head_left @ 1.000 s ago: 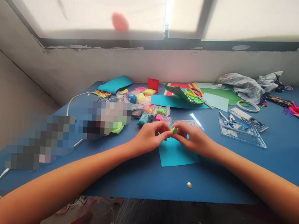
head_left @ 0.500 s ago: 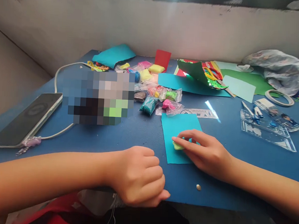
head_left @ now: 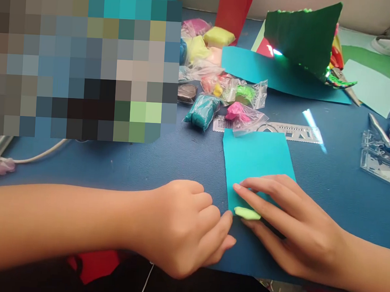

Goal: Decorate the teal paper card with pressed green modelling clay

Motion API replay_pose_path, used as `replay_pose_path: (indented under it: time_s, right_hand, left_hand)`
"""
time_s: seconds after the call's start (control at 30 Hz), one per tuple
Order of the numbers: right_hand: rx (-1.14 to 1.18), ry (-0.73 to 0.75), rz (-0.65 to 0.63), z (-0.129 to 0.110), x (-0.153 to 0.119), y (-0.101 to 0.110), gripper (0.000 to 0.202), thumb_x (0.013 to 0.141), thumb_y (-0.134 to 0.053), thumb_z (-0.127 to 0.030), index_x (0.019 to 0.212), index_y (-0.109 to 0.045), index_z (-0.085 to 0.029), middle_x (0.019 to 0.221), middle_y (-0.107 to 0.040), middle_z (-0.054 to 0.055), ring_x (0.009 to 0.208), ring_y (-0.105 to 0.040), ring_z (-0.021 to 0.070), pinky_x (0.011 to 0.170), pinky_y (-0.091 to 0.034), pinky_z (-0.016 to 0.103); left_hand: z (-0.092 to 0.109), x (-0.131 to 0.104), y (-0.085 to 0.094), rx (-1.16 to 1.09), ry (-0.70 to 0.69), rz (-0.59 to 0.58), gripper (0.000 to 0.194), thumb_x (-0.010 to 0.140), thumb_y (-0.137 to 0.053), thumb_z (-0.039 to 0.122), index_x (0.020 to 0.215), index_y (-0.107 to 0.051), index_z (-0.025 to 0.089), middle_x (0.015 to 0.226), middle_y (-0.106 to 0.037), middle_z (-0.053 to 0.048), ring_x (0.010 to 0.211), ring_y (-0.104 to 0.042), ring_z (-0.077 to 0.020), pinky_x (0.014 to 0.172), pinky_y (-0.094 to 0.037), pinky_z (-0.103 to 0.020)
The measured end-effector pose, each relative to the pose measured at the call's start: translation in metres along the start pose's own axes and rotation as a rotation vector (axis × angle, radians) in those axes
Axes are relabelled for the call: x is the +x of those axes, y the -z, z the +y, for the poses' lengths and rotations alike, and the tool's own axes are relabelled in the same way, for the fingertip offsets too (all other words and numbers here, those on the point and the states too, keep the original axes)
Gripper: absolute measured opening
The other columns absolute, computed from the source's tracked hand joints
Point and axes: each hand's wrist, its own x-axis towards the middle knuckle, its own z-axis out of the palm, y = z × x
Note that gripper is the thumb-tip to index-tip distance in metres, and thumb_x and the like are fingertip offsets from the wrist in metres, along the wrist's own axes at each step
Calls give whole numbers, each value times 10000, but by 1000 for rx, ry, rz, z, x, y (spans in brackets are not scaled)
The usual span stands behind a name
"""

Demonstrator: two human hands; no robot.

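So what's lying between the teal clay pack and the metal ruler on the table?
In the head view, a clear bag of pink clay lies between the teal clay pack and the ruler, overlapping the ruler's left end.

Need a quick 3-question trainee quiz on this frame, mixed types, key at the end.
1. True or false: the lime clay piece lies at the near edge of the teal paper.
2. Which hand lies flat over it? A) left hand B) right hand
3. Fill in: the pink clay bag partly overlaps a metal ____.

Key: 1 true; 2 B; 3 stencil ruler.
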Motion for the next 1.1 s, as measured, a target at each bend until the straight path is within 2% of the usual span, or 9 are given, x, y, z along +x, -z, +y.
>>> replay_pose_path:
  time_s: [0.17, 0.27, 0.43, 0.57, 0.67, 0.77, 0.87, 1.0, 1.1]
  right_hand:
    - [-31, 51, -8, 5, -1, 5, 352, 926, -484, -144, 1254, -601, -199, 977, -698, 108, 866, -651, 224, 685, -508, 362]
    - [-50, 45, 6, 12, -2, 6, 400, 962, -415, -149, 1315, -571, -255, 919, -698, 67, 794, -648, 191, 665, -491, 329]
    - [-93, -147, 130, 21, -1, 9, 474, 947, -473, -130, 1376, -523, -325, 956, -692, 47, 790, -663, 162, 703, -527, 277]
    - [-51, -386, 299, 36, 2, 15, 323, 947, -526, -201, 1231, -644, -299, 954, -721, 35, 748, -670, 156, 701, -552, 282]
    - [-41, -542, 396, 57, 6, 18, 262, 929, -547, -265, 1148, -687, -234, 1009, -742, 41, 701, -666, 151, 702, -569, 310]
    - [-116, -573, 464, 78, 6, 19, 264, 910, -549, -272, 1115, -702, -210, 1024, -749, 59, 761, -683, 172, 713, -566, 318]
    - [-71, -590, 416, 86, 6, 19, 242, 900, -560, -300, 1074, -722, -252, 1022, -752, 54, 839, -687, 208, 711, -556, 335]
    - [178, -597, 259, 80, 8, 22, 238, 881, -574, -351, 1014, -751, -263, 1039, -754, 29, 939, -685, 239, 769, -557, 357]
    - [318, -597, 208, 73, 10, 25, 289, 874, -571, -387, 1027, -754, -223, 1061, -752, 41, 978, -684, 245, 817, -553, 354]
  left_hand:
    - [2, -3, -1, 1, -38, -13, 129, 856, -592, 166, 816, -712, 143, 532, -593, -19, 411, -510, -127, 326, -362, -274]
    - [2, -4, -1, -13, -17, -4, 123, 863, -596, 175, 810, -705, 154, 524, -578, -8, 408, -498, -126, 331, -351, -278]
    - [1, -4, 0, 192, 104, 49, 192, 892, -561, 189, 740, -676, 171, 645, -646, -46, 555, -593, -157, 456, -448, -294]
    - [-5, -2, 1, 374, 280, 17, 238, 931, -493, 222, 966, -708, 126, 948, -708, -133, 854, -665, -253, 664, -542, -366]
    - [-12, -2, 0, 345, 305, -3, 264, 934, -470, 200, 1069, -687, 133, 1040, -693, -127, 949, -646, -261, 784, -552, -400]
    - [-22, 0, -4, 259, 380, 7, 280, 941, -437, 180, 1096, -666, 135, 1048, -677, -118, 966, -624, -243, 863, -538, -411]
    - [-30, 7, -9, 177, 522, 15, 329, 959, -405, 233, 1191, -609, 120, 1133, -646, -135, 1046, -596, -255, 944, -501, -446]
    - [-36, 20, -15, 70, 663, -12, 442, 946, -426, 303, 1354, -470, 136, 1333, -556, -140, 1216, -500, -286, 1051, -410, -497]
    - [-39, 31, -17, -20, 773, 24, 472, 912, -492, 318, 1351, -443, 152, 1266, -585, -115, 1153, -519, -265, 1020, -428, -460]
